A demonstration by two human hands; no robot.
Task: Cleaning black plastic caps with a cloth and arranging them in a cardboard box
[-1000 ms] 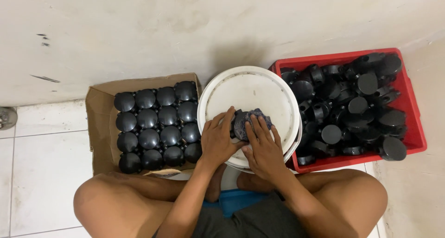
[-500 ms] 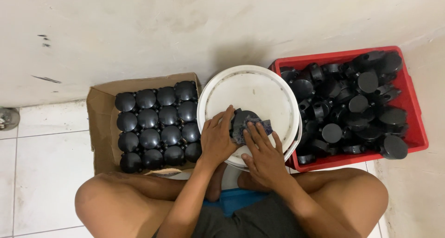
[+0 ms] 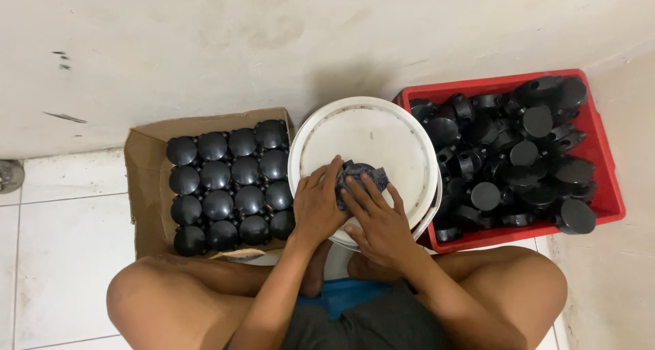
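Both hands (image 3: 351,210) press cloth-wrapped black part (image 3: 357,175) on white lid (image 3: 368,135).

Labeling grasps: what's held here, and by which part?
Both hands, left hand and right hand, hold a round black part by its near edge and top, on the white bucket lid; a dark cloth lies under the right fingers.

Both bare forearms reach forward from between the crossed, bare legs and meet in the middle. The left hand (image 3: 318,203) is cupped, its fingers (image 3: 327,175) curled forward and close together. The right hand (image 3: 376,217) lies flatter, palm down, fingers (image 3: 361,190) spread and angled toward the left hand.
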